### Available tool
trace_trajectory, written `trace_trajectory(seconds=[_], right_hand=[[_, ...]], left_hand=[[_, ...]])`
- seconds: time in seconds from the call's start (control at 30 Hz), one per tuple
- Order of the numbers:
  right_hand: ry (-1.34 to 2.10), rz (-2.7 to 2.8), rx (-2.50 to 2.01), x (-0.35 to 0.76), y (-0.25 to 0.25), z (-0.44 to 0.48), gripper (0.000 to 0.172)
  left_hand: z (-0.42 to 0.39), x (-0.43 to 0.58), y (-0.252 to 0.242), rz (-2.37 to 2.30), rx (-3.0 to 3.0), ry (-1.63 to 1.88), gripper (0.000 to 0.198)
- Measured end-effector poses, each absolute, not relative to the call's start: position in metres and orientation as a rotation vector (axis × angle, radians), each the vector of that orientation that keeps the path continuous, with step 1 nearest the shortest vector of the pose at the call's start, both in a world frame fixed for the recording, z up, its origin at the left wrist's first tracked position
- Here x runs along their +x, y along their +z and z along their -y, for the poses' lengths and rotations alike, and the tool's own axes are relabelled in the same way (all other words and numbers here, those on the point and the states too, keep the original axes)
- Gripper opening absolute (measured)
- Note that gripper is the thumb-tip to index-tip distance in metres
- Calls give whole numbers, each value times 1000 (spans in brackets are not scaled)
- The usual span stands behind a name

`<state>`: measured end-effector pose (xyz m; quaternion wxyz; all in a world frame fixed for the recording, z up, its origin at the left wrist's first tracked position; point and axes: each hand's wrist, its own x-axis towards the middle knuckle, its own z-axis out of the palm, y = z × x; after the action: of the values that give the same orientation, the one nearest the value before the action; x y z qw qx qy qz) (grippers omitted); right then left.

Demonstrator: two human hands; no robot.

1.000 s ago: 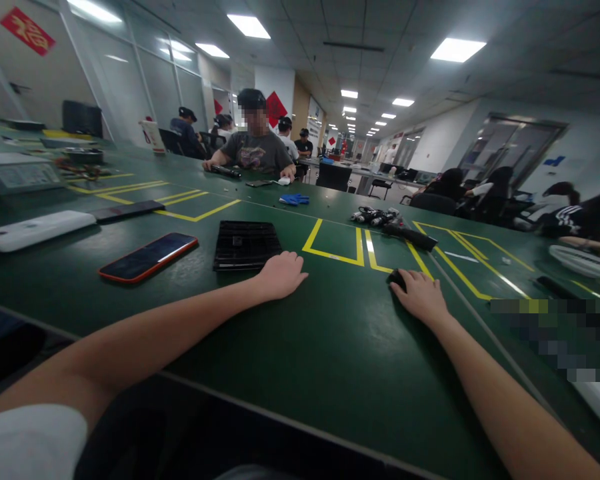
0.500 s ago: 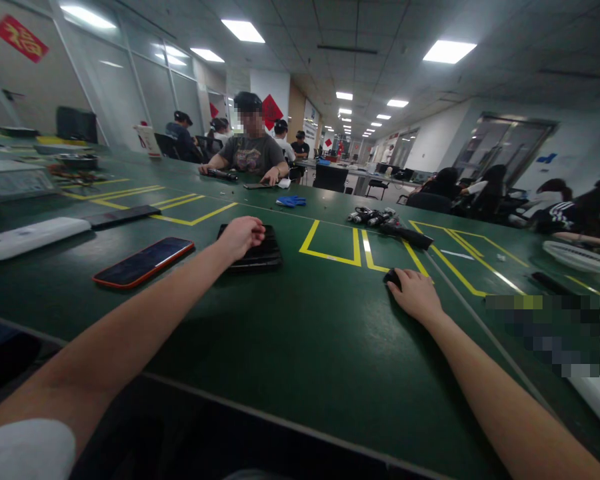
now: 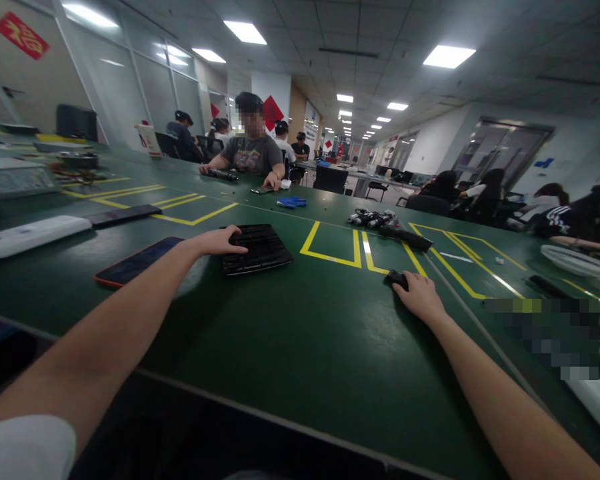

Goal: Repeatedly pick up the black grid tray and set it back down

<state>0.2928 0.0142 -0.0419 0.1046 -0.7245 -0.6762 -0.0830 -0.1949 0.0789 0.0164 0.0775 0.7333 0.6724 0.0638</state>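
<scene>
My left hand is closed at the left edge of a flat, black, rectangular thing. Its top is shiny with grid-like ridges; its exact kind is unclear. Thumb and fingers are bent over that edge. Far to the right, my right hand lies curled over a small black computer mouse, which the fingers partly cover. Under my left forearm, a phone with an orange rim rests on the green table.
Yellow tape marks rectangles on the table. Beyond are blue gloves and a black bundle of cables or tools. A white bar-shaped item and a grey box stand left. Across the table sits a person holding a phone.
My left hand has moved from above the flat black thing to its left edge and gripped it. The thing has shifted slightly right and turned. My right hand has barely moved.
</scene>
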Motion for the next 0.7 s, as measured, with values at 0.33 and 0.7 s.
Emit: trace_trajectory(seconds=[0.33, 0.7], right_hand=[[-186, 2027, -1956, 286, -47, -15, 42], [721, 1790, -1151, 204, -46, 22, 44]], left_hand=[[-67, -145, 20, -2229, 2313, -81, 55], [-10, -31, -18, -1460, 2287, 762, 38]])
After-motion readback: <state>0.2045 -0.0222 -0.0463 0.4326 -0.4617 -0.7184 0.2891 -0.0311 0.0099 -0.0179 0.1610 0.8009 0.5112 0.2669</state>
